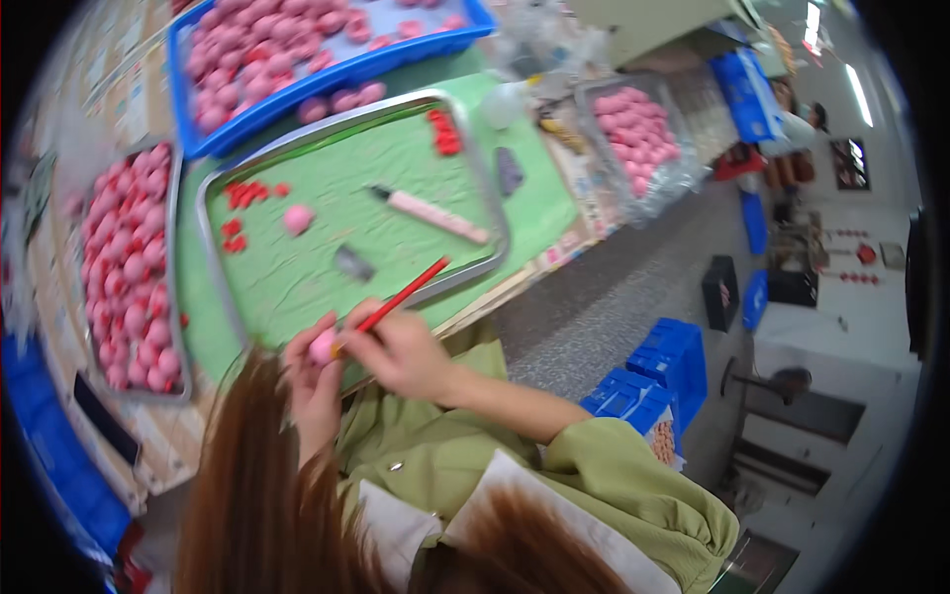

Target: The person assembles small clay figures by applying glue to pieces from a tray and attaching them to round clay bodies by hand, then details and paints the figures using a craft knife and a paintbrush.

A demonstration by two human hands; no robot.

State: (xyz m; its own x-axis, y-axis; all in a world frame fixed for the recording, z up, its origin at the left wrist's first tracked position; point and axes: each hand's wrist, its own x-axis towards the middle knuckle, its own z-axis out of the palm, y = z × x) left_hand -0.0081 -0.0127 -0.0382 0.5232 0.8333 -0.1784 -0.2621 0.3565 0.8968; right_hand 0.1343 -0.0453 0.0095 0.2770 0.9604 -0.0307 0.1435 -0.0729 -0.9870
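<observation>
A small pink ball (323,346) is pinched in the fingers of my left hand (313,401), just past the near edge of a metal tray (502,223). My right hand (404,354) grips a slim red-handled tool (411,287), like a brush; its lower end is at the ball, and its tip is partly hidden by my fingers. Green sheeting lines the tray. On it lie another pink ball (298,219), small red pieces (252,193), more red pieces (443,133), a pink pen-like tube (435,215) with a dark tip, and a grey scrap (353,263).
Behind stands a blue tray (336,76) of pink balls. A metal tray (176,213) of pink-and-red balls is at left, and a plastic-lined tray (586,109) of pink balls at right. A clear bottle (505,105) stands beyond the tray. Blue crates (683,361) sit on the floor.
</observation>
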